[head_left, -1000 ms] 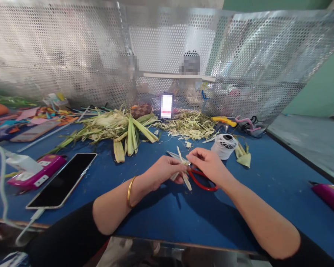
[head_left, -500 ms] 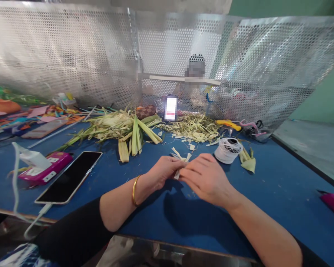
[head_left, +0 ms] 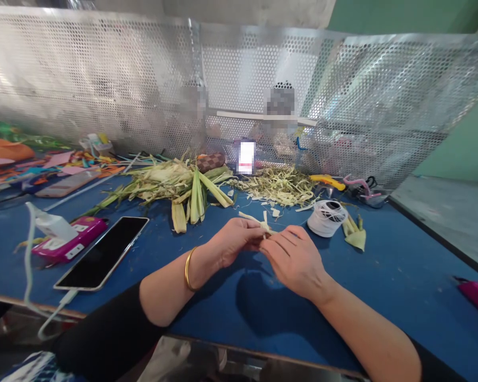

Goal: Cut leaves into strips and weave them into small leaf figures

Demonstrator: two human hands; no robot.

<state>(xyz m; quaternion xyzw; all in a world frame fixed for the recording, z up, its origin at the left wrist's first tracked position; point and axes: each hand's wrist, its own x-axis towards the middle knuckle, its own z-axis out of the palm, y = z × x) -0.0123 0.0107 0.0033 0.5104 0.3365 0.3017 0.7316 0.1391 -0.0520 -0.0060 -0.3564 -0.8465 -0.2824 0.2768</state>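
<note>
My two bare hands meet above a blue tabletop [head_left: 385, 297], near the middle of the view. The fingers of my left hand [head_left: 235, 239], the one with a gold bangle [head_left: 189, 269] at its wrist, are pinched together on a small piece of pale husk [head_left: 264, 225]. My right hand [head_left: 296, 260] curls in from the near right, back upward, its fingers bent and bunched; their tips meet the left ones, but I cannot tell whether they grip anything, because the hand itself hides them. The husk lies just past the left fingertips, on their right and far side, and on the far left of the right fingers, so both hands are equally close. Its longest strip slants from the pinch toward the far left; a shorter one stands up, pointing far. Beyond my right hand, well apart from it, sits a spool of white thread [head_left: 326, 218]. Farther off lie a heap of green husks [head_left: 159, 181] on the left and a pile of thin shreds [head_left: 280, 185] on the right. Compared with half a second earlier, the long strip points more to the left, and the pale end that hung below my fingers is barely visible. Red-handled scissors, seen at my right hand one second earlier, no longer show.
</note>
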